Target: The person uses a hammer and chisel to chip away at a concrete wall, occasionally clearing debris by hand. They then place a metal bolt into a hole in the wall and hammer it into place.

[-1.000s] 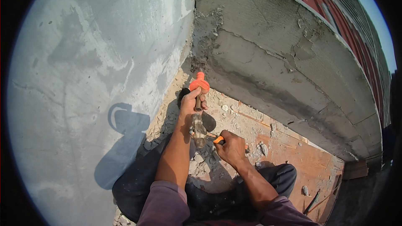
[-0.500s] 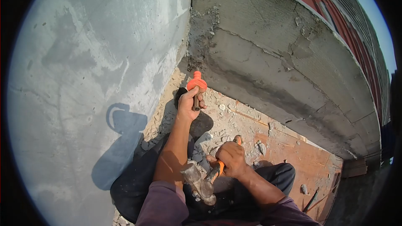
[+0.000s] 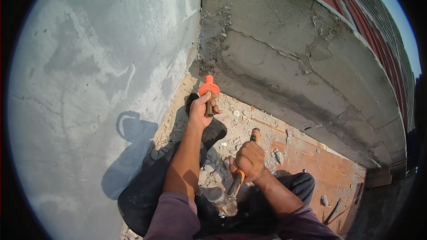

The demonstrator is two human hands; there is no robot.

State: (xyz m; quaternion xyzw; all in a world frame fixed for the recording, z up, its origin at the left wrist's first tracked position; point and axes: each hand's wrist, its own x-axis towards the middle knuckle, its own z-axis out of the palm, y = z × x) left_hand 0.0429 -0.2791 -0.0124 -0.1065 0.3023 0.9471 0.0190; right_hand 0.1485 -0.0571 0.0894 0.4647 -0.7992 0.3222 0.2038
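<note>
My left hand (image 3: 201,109) is closed around a chisel (image 3: 209,109) just below its orange guard (image 3: 209,87). The chisel's dark metal end shows below the fingers, and its other end is hidden beyond the guard, toward the wall corner. Lower and to the right, my right hand (image 3: 250,161) grips the orange and black handle of a hammer (image 3: 236,182). The worn metal hammer head (image 3: 217,198) hangs low over my lap, apart from the chisel.
A smooth grey wall (image 3: 89,71) rises at the left, meeting a rough concrete beam (image 3: 284,62) at the corner. Rubble (image 3: 209,167) lies between my legs. Reddish boards (image 3: 329,169) with debris and a dark rod (image 3: 332,212) are at the lower right.
My right hand has moved slightly up, and the hammer head has swung a little right and down. My left hand and the chisel stay almost where they were.
</note>
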